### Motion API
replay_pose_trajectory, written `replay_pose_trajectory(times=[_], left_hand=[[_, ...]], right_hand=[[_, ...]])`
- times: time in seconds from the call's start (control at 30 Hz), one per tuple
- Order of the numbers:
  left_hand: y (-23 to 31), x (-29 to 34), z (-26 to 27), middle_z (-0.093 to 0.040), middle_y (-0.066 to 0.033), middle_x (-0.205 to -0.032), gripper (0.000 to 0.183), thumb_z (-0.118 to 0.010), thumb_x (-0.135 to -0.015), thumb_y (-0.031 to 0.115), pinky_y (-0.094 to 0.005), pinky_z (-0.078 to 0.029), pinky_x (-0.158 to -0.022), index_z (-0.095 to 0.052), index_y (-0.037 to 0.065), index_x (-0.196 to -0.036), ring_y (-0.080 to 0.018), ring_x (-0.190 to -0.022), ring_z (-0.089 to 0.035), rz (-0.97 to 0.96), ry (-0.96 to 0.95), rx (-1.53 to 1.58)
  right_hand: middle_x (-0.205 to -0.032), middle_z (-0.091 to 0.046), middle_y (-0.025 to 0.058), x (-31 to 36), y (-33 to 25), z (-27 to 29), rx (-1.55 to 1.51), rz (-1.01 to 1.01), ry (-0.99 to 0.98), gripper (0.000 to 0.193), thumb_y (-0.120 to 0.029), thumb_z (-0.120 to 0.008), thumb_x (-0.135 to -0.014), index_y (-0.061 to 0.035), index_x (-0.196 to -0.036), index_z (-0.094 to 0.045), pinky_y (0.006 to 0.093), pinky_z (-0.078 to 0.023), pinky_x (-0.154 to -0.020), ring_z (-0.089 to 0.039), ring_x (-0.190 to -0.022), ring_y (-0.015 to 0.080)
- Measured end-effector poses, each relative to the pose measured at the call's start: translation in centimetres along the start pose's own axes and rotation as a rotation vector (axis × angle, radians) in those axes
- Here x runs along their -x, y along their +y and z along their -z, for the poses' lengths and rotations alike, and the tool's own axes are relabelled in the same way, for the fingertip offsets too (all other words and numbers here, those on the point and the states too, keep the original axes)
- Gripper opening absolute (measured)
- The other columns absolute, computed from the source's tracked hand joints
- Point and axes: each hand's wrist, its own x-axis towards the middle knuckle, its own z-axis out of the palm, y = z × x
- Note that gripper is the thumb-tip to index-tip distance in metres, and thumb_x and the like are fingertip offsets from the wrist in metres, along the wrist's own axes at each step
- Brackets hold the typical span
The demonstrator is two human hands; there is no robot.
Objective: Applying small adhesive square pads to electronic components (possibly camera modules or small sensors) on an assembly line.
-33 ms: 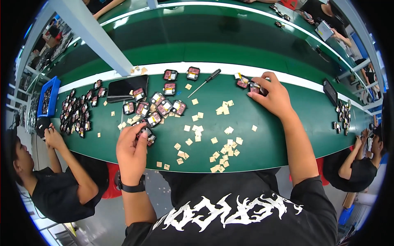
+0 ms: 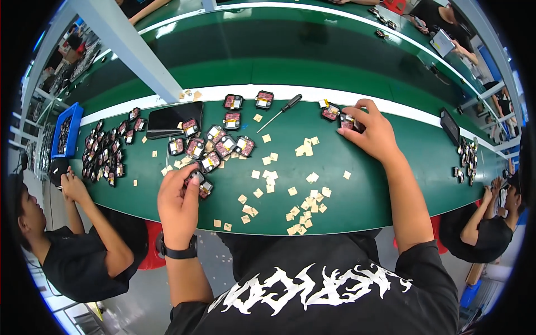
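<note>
The left hand (image 2: 177,204) is closing its thumb and fingers around a black-rimmed circuit module (image 2: 205,190), near the front edge of the green table (image 2: 363,195). The thumb is lying across the module's upper part, and the fingers are curling behind it. Its exposed side is facing up toward the camera and slanting to the lower right; with so much covered, the direction of its long axis is staying unclear.

The right hand (image 2: 368,129) is pinching a second module (image 2: 346,121) between thumb and fingers, near the white strip (image 2: 413,113) at the table's far side. This one's long axis appears to be running roughly away from the person, though the fingers are hiding its right part. Just to its left, a loose module (image 2: 330,113) is lying with its reddish board upward and tilting toward the lower right; a yellow-and-white piece (image 2: 324,104) is sitting at its upper left corner.

Between the hands, a screwdriver (image 2: 283,111) is lying diagonally, its dark handle pointing to the far right and its shaft tip pointing to the near left. Small beige squares (image 2: 326,191) are scattering across the tabletop. Beyond the left hand, a cluster of modules (image 2: 225,146) is resting beside a black flat panel (image 2: 159,124).
</note>
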Motion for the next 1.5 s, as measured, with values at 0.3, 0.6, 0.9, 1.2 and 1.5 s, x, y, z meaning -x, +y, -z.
replay_pose_trajectory(times=[0.3,0.6,0.9,1.2,1.5], left_hand=[[-1.0,-1.7,-1.5,-0.066,-0.0113,-0.101,0.026,-0.070,-0.093,0.005,-0.0347,-0.053,-0.074,-0.069,0.000,-0.118,-0.0233,-0.084,-0.065,-0.122,0.082,-0.283],[2.2,0.8,-5.1,-0.064,-0.0183,-0.120,0.031,-0.073,-0.088,0.007,-0.0468,-0.048,-0.094,-0.067,0.000,-0.118,-0.0389,-0.109,-0.061,-0.458,0.140,-0.445],[2.4,6.9,-6.9,-0.066,-0.0129,-0.117,0.027,-0.073,-0.083,0.007,-0.0587,-0.036,-0.111,-0.071,0.003,-0.109,-0.0334,-0.110,-0.063,-0.612,-0.030,-0.416],[-9.9,19.5,-5.4,-0.059,-0.0180,-0.120,0.030,-0.068,-0.090,0.019,-0.0549,-0.044,-0.098,-0.067,0.006,-0.117,-0.0379,-0.109,-0.057,-0.576,-0.001,-0.384],[-30.7,40.7,-12.0,-0.072,-0.0269,-0.110,0.053,-0.055,-0.096,0.051,-0.0504,-0.053,-0.090,-0.071,0.002,-0.109,-0.0436,-0.111,-0.067,0.958,-0.689,-0.186]], right_hand=[[-0.127,-0.057,0.0109,4.2,-3.0,0.7,-0.018,0.124,-0.124,0.052,-0.042,-0.085,-0.078,-0.0203,-0.124,-0.071,0.0404,-0.057,-0.077,-0.070,-0.085,0.0297],[-0.127,-0.061,0.0117,0.3,-3.7,0.0,-0.074,0.006,0.137,0.054,-0.043,-0.078,-0.086,-0.0166,-0.132,-0.066,0.0419,-0.056,-0.085,-0.069,-0.101,0.0325],[-0.132,-0.063,0.0060,0.2,-2.5,-2.4,-0.107,0.258,-0.033,0.028,-0.026,-0.071,-0.093,-0.0157,-0.119,-0.072,0.0427,-0.057,-0.087,-0.070,-0.101,0.0307],[-0.130,-0.067,0.0105,1.9,-3.3,-3.1,-0.310,0.169,0.063,0.031,-0.009,-0.078,-0.086,-0.0081,-0.117,-0.074,0.0339,-0.058,-0.087,-0.071,-0.105,0.0266],[-0.130,-0.066,0.0153,1.4,-2.1,-4.4,-0.300,0.205,0.061,0.035,0.002,-0.077,-0.082,-0.0007,-0.116,-0.071,0.0352,-0.049,-0.103,-0.065,-0.118,0.0254]])
